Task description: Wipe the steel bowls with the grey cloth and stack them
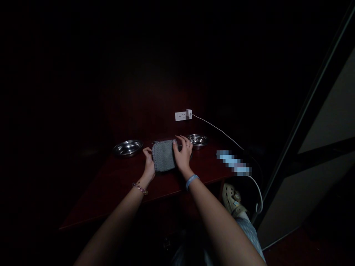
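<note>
A grey woven fabric piece (165, 156), roughly square with a stitched edge, is held up over the dark red table (116, 184). My left hand (149, 164) grips its left side, with the fingers partly hidden behind it. At the right side, my right hand (183, 153) holds the edge, thumb on the front face and the other fingers raised and curved. One shiny metal bowl (128, 147) rests on the table to the left. Another metal bowl (197, 141) stands behind my right hand and is partly covered by it.
A white socket (180, 116) with a plugged-in charger (189, 113) is on the back wall. Its white cable (219, 129) runs right. A blurred-out blue object (233, 162) lies at the table's right, near a beige clog (231, 199). A panelled partition (310, 177) stands right.
</note>
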{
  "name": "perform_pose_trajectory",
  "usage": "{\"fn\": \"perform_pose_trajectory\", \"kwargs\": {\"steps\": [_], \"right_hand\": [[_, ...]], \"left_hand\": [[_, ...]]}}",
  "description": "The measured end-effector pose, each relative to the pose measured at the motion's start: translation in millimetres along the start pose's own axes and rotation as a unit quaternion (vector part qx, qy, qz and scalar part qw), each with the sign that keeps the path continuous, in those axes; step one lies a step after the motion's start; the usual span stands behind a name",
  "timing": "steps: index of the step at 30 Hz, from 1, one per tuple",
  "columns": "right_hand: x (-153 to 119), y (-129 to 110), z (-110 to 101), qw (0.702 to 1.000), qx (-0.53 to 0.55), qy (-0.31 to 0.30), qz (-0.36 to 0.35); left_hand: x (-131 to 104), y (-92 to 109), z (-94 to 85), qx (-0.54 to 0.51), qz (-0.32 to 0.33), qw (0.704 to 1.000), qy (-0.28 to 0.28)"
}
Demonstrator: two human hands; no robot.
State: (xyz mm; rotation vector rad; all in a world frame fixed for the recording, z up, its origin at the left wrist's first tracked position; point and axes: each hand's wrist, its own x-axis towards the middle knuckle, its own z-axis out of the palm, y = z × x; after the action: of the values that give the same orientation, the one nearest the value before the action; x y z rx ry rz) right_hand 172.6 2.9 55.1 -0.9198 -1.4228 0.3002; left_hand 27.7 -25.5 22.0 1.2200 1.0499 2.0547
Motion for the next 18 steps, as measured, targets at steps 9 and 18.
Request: {"fn": "perform_pose_trajectory", "kwargs": {"steps": [9,18], "right_hand": [[-0.2,21.0,11.5,0.979,0.154,-0.020,0.133],[-2.4,9.3,10.0,0.988,0.118,0.017,0.099]], "left_hand": [[-0.6,4.1,3.0,-0.013,-0.012,1.000,-0.021],[5.4,-1.2,0.6,0.004,0.027,1.000,-0.004]]}}
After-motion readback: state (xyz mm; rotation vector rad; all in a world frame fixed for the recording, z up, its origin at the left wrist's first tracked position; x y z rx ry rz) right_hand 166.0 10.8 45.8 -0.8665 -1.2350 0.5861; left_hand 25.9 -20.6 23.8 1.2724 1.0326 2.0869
